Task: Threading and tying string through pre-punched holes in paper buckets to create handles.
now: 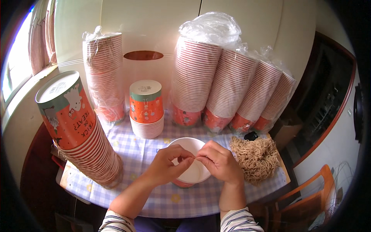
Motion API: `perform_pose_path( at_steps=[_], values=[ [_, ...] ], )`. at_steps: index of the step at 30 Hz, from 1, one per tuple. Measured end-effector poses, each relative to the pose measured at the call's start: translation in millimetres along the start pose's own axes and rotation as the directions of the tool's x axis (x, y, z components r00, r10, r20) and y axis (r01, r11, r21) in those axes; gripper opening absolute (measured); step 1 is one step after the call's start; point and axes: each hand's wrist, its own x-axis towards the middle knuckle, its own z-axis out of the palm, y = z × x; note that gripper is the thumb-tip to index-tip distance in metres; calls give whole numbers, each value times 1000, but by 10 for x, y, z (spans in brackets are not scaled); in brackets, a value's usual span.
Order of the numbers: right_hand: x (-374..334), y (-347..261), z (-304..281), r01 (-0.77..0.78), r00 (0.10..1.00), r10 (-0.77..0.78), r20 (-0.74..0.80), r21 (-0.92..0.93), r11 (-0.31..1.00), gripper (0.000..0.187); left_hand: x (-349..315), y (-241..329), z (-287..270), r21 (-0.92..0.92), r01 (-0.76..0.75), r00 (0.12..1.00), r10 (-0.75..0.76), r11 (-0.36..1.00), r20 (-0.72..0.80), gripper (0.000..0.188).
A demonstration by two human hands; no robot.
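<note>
- Head view: my left hand (168,164) and right hand (221,161) were together, fingertips pinched; anything between them was too small to tell.
- Below, the open cup (187,143) stood on the checked tablecloth (154,202).

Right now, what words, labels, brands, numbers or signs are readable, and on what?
Tall orange-and-green paper-cup stack, left: large dark lettering, upside down, legible; wording not copied here.
Its round white base: small print, unreadable.
Short orange-and-green paper-cup stack: small print on its white base, unreadable.
Clear-plastic-wrapped paper-cup stacks: nothing readable.
Open white-lined paper cup, centre: no text visible.
</note>
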Motion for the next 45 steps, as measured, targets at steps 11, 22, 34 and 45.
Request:
perform_pose_path(
  at_steps=[11, 22, 34, 45],
  values=[
    [-19, -60, 12, 8, 1000, -8, -2, -44, 999, 12, -22, 18, 1, 11, 36, 999, -36, 999, -11, 13],
    [-47, -99, -30, 67, 998, -67, -4, -47, 997, 20, -71, 148, -21, -13, 29, 1000, -29, 999, -6, 6],
    [-47, -168, -17, 126, 989, -132, -67, -89, 988, 20, -95, 196, -26, -3, -92, 995, 92, 996, -39, 6],
    [-44, -209, -22, 125, 987, -137, -88, -127, 984, 18, -75, 180, -38, 153, -223, 972, 232, 963, -43, 8]
  ],
)
